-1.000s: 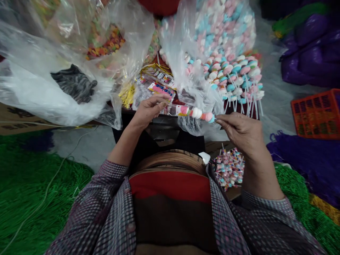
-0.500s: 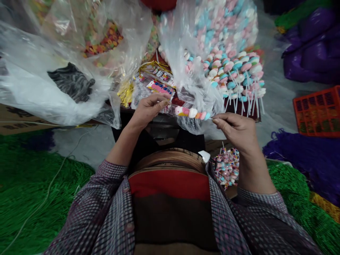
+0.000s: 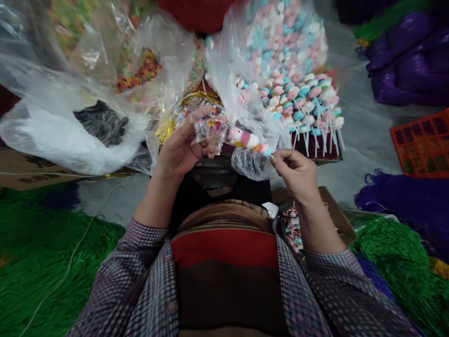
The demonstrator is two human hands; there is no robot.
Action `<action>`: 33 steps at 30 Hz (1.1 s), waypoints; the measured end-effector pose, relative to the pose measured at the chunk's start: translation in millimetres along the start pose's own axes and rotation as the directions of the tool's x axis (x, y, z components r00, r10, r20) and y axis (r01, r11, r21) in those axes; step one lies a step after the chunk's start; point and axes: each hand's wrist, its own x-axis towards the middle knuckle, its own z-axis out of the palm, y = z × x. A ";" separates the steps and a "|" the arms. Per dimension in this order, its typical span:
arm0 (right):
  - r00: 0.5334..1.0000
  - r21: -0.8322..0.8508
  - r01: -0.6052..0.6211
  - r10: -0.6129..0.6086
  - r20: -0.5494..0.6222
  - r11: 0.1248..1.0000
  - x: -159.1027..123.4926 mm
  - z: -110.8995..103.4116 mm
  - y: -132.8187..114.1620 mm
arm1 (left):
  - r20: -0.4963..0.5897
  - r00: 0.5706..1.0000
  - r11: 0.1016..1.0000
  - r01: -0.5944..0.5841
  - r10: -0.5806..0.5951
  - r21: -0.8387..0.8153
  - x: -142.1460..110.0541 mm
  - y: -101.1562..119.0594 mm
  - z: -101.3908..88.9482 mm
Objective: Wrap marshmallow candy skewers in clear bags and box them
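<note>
A marshmallow skewer [image 3: 245,139], pink, white, orange and blue, lies slantwise between my hands. My right hand [image 3: 296,174] pinches its thin white stick near the blue end. My left hand [image 3: 184,145] is around a small clear printed bag [image 3: 211,130], with thumb and forefinger spread on either side of it. The bag's near end meets the skewer's pink tip; I cannot tell whether the tip is inside. Past my right hand lie several unwrapped marshmallow skewers [image 3: 310,100], their white sticks towards me.
A large clear sack of marshmallows [image 3: 287,35] stands behind the skewers. Sacks of ring-shaped sweets [image 3: 140,70] are at left, beside gold ties [image 3: 166,131]. Wrapped skewers [image 3: 293,229] fill a cardboard box [image 3: 338,210] by my right forearm. An orange crate [image 3: 421,145] stands right.
My left hand has turned and spread from a pinch, with the printed bag now showing in it. My right hand and the skewer have shifted slightly left.
</note>
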 end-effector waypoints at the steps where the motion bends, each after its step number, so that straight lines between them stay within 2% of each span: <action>1: 1.000 0.054 -0.020 0.020 0.009 0.998 -0.5 4.0 -0.4 | 0.013 1.000 0.999 0.009 -0.009 -0.045 -1.0 5.0 1.5; 4: 0.996 0.216 -0.089 0.081 0.047 0.972 -1.0 16.2 -1.7 | 0.017 1.000 0.991 -0.020 0.023 -0.130 -1.8 8.7 6.9; 8: 0.989 0.330 -0.145 0.125 0.081 0.933 -3.0 29.2 -3.2 | 0.049 0.996 0.991 -0.065 0.071 -0.119 3.3 -5.6 13.5; 12: 0.992 0.291 -0.103 0.077 0.100 0.951 -8.5 37.6 -4.4 | -0.024 0.987 0.977 -0.158 0.156 -0.141 11.7 -16.1 21.0; 15: 0.994 0.246 -0.084 0.066 0.083 0.965 -12.6 44.1 -2.1 | -0.020 0.979 0.967 -0.202 0.202 -0.155 14.8 -18.9 28.4; 18: 0.991 0.260 -0.122 0.102 0.088 0.958 -14.8 52.7 3.3 | -0.030 0.981 0.976 -0.193 0.191 -0.100 15.9 -24.0 34.7; 22: 0.985 0.330 -0.170 0.146 0.095 0.929 -15.5 66.2 7.9 | -0.088 0.983 0.986 -0.157 0.161 0.055 17.0 -36.0 39.3; 26: 0.984 0.409 -0.170 0.133 0.119 0.897 -15.3 78.0 5.3 | -0.062 0.990 0.988 -0.124 0.130 0.093 15.4 -47.0 39.4; 30: 0.985 0.425 -0.172 0.141 0.104 0.889 -14.9 81.9 4.3 | -0.060 0.991 0.992 -0.116 0.119 0.037 13.4 -44.2 36.5; 33: 0.992 0.343 -0.129 0.122 0.041 0.931 -14.1 79.3 8.3 | -0.099 0.984 0.988 -0.154 0.150 -0.031 14.9 -32.7 35.3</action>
